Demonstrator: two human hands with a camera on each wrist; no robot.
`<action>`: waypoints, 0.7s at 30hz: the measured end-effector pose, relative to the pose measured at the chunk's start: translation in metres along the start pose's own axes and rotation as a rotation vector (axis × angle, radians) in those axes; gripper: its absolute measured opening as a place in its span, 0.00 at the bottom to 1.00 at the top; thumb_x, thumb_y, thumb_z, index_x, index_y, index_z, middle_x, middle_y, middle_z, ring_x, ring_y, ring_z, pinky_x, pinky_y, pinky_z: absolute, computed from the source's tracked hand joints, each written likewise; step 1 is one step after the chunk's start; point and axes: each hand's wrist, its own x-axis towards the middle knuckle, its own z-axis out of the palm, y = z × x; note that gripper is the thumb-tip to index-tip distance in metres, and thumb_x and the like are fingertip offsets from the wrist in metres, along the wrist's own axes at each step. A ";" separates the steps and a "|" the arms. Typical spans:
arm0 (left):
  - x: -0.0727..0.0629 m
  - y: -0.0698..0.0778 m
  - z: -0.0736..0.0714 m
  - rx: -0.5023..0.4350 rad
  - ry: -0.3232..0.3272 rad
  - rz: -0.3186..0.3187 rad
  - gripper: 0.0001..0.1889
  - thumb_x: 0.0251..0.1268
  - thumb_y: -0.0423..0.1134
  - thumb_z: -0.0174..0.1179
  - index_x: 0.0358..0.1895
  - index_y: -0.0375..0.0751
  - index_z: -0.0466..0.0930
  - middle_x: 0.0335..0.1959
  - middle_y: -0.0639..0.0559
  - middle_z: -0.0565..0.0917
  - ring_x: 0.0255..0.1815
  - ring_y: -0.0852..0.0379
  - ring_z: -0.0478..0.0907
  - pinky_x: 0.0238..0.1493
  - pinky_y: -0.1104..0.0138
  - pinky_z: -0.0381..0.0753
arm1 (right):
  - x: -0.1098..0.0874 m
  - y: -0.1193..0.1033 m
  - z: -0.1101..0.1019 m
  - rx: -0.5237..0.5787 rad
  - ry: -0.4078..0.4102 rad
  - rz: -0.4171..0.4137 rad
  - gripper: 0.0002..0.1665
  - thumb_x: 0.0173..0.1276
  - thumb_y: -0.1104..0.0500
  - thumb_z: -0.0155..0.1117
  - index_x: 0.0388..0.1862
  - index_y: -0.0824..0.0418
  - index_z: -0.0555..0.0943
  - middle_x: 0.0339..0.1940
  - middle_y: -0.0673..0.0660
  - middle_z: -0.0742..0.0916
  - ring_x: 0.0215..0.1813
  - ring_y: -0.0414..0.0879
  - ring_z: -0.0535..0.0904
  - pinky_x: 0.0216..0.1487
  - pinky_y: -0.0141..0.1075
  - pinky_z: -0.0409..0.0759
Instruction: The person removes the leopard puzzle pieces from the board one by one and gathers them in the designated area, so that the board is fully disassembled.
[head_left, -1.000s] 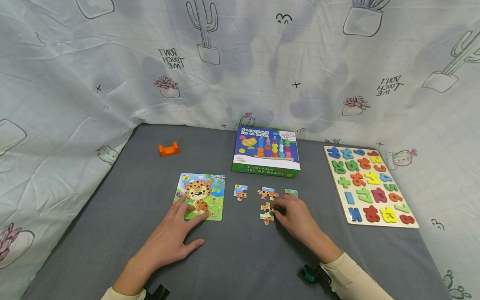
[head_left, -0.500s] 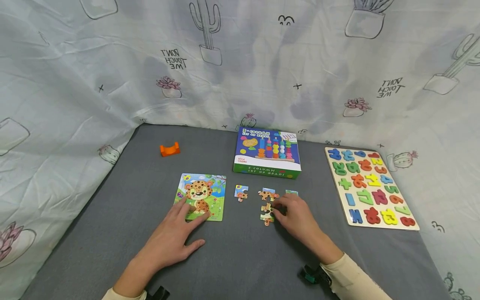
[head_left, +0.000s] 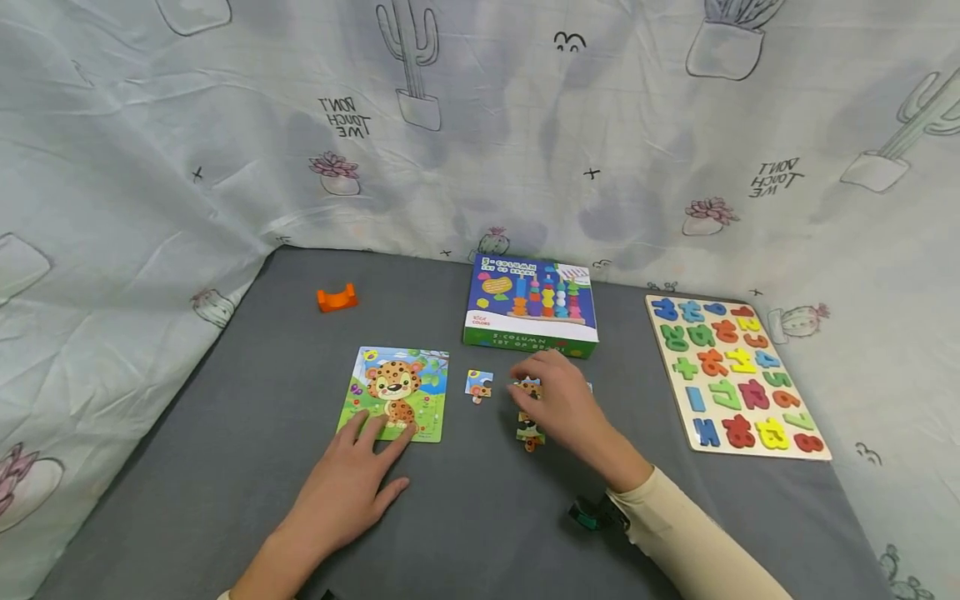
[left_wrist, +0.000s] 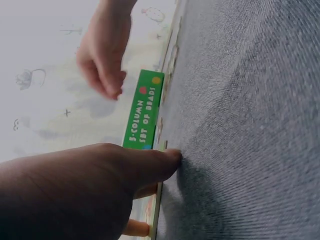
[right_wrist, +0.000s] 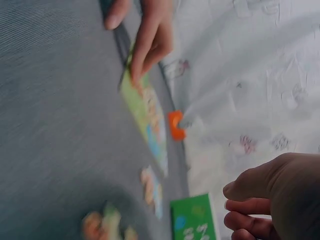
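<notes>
My left hand (head_left: 347,483) rests with spread, nearly straight fingers on the lower edge of a small leopard picture card (head_left: 394,382), its thumb on the grey cloth. My right hand (head_left: 561,410) hovers over loose jigsaw pieces, its fingers and thumb loosely bent with a gap between them. Nothing shows in its grasp in the right wrist view. Under it, joined leopard jigsaw pieces (head_left: 530,427) are partly covered; another piece peeks out at its far side. One separate jigsaw piece (head_left: 479,384) lies between the card and the right hand.
A blue and green bead-set box (head_left: 528,304) stands behind the pieces. To the right lies a wooden board (head_left: 701,448) with colourful letters. An orange notched piece (head_left: 337,298) sits at the back left. Patterned white cloth hangs behind the table.
My right hand has come off the joined pieces, moving up and slightly left, and now covers more of them. My left hand's fingers have slid a little down the card.
</notes>
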 end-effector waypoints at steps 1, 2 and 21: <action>0.000 0.000 0.000 0.004 0.004 0.000 0.36 0.70 0.56 0.74 0.78 0.51 0.78 0.69 0.34 0.76 0.74 0.27 0.69 0.73 0.38 0.71 | 0.005 -0.005 0.001 0.002 -0.005 -0.013 0.07 0.69 0.61 0.80 0.44 0.60 0.92 0.43 0.52 0.89 0.49 0.50 0.82 0.48 0.48 0.85; -0.001 0.000 0.000 0.006 0.008 0.000 0.36 0.70 0.56 0.74 0.78 0.51 0.78 0.69 0.34 0.77 0.74 0.27 0.69 0.73 0.38 0.72 | 0.010 -0.010 0.002 0.005 -0.013 -0.026 0.07 0.69 0.61 0.80 0.45 0.60 0.92 0.44 0.52 0.89 0.49 0.50 0.82 0.49 0.48 0.85; -0.002 -0.001 0.006 -0.009 0.077 0.018 0.35 0.69 0.55 0.76 0.76 0.49 0.80 0.68 0.32 0.77 0.71 0.27 0.71 0.67 0.38 0.76 | 0.081 -0.059 0.067 0.106 -0.288 -0.129 0.19 0.79 0.55 0.72 0.63 0.63 0.88 0.56 0.58 0.88 0.54 0.52 0.85 0.53 0.44 0.84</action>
